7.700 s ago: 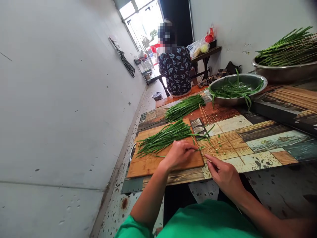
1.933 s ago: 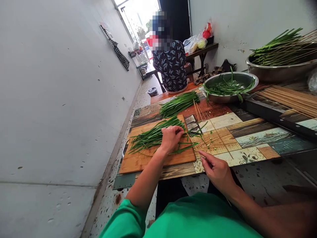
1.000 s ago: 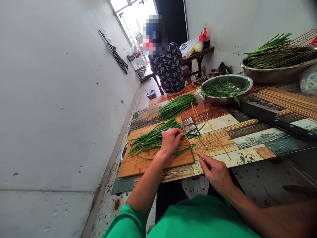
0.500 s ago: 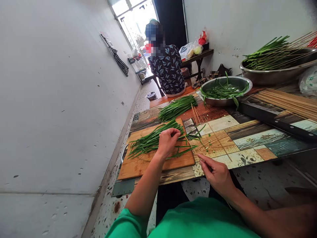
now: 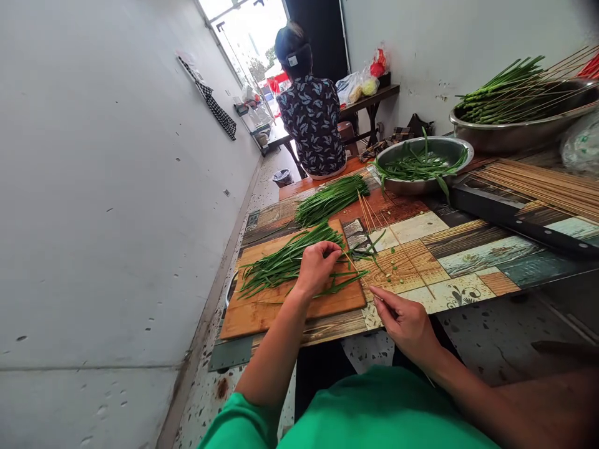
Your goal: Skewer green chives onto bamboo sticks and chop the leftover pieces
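Garlic chives (image 5: 285,262), long and green, lie bunched on a wooden cutting board (image 5: 253,318). My left hand (image 5: 318,265) is closed in a pinch over the board, at the stem ends of the chives; its fingertips partly hide what they grip. A thin bamboo skewer (image 5: 354,267) runs from those fingertips down to my right hand (image 5: 406,324). The right thumb and fingers are closed around the skewer in front of the table edge, and its rear end pokes out below the wrist. A few loose chive leaves lie beside the left hand.
Another chive bunch (image 5: 332,198) lies behind the board, beside several loose skewers (image 5: 367,211). On the right are a bowl of chives (image 5: 423,184), a black-handled knife (image 5: 519,221), a skewer pile (image 5: 543,187) and a large basin (image 5: 505,134). A person (image 5: 312,128) sits beyond, back turned.
The view has shifted slightly, so the table and room sit a little higher and further left. Both hands keep nearly the same pose, with the skewer still between them.
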`<state>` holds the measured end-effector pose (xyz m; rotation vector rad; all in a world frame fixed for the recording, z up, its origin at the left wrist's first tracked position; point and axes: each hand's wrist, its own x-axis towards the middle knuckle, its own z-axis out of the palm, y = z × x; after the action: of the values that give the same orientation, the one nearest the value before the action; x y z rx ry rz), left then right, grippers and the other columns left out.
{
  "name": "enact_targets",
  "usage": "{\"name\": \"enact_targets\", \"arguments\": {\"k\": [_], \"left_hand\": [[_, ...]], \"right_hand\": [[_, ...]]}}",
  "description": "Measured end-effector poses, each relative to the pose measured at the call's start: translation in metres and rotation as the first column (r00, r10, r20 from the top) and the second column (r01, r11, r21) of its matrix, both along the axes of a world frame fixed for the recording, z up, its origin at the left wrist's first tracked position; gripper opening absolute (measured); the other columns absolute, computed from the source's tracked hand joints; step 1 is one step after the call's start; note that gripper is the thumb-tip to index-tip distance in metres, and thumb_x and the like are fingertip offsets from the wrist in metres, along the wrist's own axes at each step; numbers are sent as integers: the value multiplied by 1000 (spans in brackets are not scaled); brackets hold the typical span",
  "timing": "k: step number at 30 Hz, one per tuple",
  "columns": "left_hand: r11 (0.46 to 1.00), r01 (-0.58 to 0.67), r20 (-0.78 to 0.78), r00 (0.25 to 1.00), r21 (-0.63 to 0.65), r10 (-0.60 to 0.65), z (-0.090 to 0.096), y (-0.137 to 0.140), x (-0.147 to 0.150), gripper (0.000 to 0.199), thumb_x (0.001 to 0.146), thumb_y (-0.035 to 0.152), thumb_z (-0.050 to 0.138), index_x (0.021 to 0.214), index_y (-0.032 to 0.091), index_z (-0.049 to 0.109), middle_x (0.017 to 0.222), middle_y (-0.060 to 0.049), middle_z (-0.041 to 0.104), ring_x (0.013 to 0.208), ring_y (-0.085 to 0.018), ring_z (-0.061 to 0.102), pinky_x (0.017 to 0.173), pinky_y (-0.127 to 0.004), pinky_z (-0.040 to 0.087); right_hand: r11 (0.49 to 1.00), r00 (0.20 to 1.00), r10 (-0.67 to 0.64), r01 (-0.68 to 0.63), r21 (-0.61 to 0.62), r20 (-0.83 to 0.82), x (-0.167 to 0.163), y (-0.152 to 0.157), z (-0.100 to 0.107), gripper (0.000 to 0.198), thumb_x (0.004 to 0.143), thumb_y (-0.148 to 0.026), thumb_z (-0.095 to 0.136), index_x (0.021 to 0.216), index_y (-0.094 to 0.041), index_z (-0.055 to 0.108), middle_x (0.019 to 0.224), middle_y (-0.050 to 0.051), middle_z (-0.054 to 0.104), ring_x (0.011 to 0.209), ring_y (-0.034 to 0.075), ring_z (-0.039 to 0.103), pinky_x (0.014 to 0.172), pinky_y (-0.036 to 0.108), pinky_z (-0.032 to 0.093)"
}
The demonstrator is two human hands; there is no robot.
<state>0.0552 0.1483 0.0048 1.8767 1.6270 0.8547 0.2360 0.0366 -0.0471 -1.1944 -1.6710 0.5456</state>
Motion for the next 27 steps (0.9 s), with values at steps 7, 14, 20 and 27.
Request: {"name": "enact_targets", "arguments": {"k": [7, 14, 20, 27], "left_hand": [[998, -1, -82, 997, 55, 6, 2, -3, 4, 7, 80, 15, 63, 77, 17, 69, 75, 1, 70, 69, -11, 60, 69, -22, 43], [977, 209, -191, 962, 48, -196, 8, -19, 8, 8, 79, 15, 64, 79, 19, 70, 81, 0, 72, 79, -14, 63, 77, -25, 45], [944, 321, -354, 894, 80, -274, 14, -23, -11, 15, 87, 21, 58, 90, 23, 73, 96, -2, 73, 92, -18, 62, 89, -32, 40], [927, 368, -601, 757, 66, -258, 3, -1, -22, 14, 85, 22, 60, 90, 22, 73, 96, -6, 69, 98, -23, 55, 89, -38, 36]], "right_hand": [[1000, 1000, -12, 12, -15, 12, 0, 1, 0, 31, 90, -21, 48, 110, -11, 70, 93, 9, 74, 73, 18, 71, 65, 23, 58], [998, 998, -37, 39, -52, 42, -2, 3, 5, 31, 90, -24, 47, 109, -15, 70, 88, 6, 74, 70, 18, 71, 65, 25, 57], [998, 998, -40, 43, -56, 52, -2, 5, 3, 31, 89, -24, 47, 109, -17, 70, 95, 6, 74, 68, 16, 70, 62, 23, 56], [998, 998, -29, 32, -55, 55, 1, 1, -1, 32, 90, -24, 48, 111, -12, 69, 95, 7, 74, 70, 16, 71, 63, 22, 56]]}}
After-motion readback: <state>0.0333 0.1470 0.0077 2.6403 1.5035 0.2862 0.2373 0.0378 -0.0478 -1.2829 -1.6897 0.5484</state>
